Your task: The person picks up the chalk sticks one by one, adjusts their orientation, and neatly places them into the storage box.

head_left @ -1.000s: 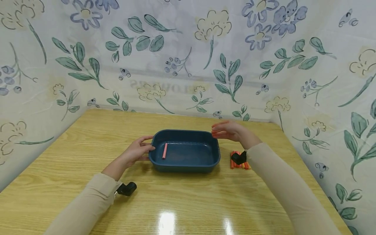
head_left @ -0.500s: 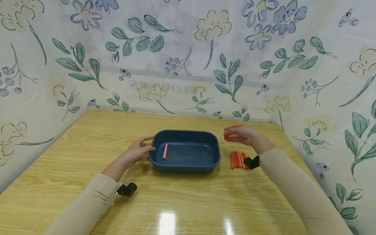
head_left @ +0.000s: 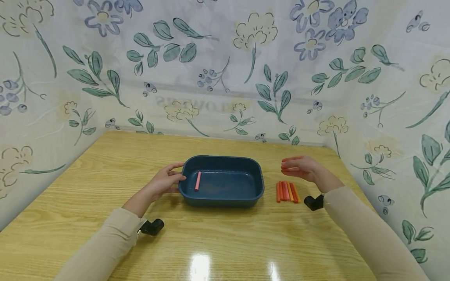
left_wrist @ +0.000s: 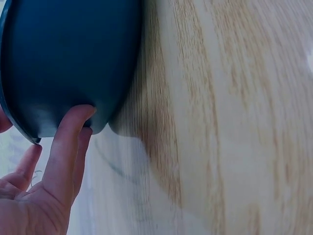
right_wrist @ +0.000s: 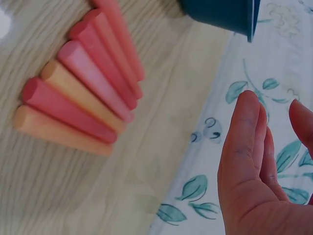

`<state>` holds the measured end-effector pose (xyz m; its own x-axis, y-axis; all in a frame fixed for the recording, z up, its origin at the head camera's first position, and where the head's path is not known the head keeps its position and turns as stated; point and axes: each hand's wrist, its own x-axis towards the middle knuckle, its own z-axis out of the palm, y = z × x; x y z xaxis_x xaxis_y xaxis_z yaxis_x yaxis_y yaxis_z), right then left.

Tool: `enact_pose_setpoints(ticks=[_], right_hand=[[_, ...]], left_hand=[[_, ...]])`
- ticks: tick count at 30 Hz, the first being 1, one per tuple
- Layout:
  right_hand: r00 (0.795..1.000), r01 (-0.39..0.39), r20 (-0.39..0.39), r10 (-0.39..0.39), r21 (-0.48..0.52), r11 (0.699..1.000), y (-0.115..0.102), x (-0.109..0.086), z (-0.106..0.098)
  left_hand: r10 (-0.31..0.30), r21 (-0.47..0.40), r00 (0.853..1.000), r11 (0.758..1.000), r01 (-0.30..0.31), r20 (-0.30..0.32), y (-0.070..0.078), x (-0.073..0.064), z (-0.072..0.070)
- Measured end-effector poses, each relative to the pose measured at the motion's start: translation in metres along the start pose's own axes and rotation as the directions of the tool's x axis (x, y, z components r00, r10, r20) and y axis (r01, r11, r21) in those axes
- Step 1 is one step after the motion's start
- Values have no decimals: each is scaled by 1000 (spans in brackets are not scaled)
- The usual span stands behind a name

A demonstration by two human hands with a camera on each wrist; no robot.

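A dark blue rectangular dish (head_left: 228,186) stands on the table, with one pink chalk stick (head_left: 198,181) lying in its left part. My left hand (head_left: 164,180) holds the dish's left end, thumb over the rim. In the left wrist view, fingers (left_wrist: 66,147) press against the outer wall (left_wrist: 73,58). To the right of the dish, several chalk sticks (head_left: 285,191) in red, pink and orange lie side by side. Just behind and above that row my right hand (head_left: 301,168) hovers, fingers extended toward the dish and thumb apart, holding nothing. Its fingertips look reddish.
The wooden table (head_left: 225,242) carries the dish and chalk. A floral cloth (head_left: 218,89) hangs along the back and both sides. Black wrist cameras stick out at the left cuff (head_left: 127,221) and the right cuff (head_left: 337,193).
My right hand has moved right and slightly down, from the dish's right rim to over the chalk row, uncovering the sticks. The left hand and dish have stayed still.
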<state>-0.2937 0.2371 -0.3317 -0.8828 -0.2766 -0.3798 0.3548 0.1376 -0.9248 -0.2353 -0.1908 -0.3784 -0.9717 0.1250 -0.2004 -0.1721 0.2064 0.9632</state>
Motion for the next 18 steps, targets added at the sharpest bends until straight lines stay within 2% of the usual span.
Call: enact_pose_setpoints(ticks=[18], right_hand=[[999,26,-25,-27,-23,999,30,-13,-32]], left_hand=[[-12,-8,1000,1000,12,-8,0,0,-1]])
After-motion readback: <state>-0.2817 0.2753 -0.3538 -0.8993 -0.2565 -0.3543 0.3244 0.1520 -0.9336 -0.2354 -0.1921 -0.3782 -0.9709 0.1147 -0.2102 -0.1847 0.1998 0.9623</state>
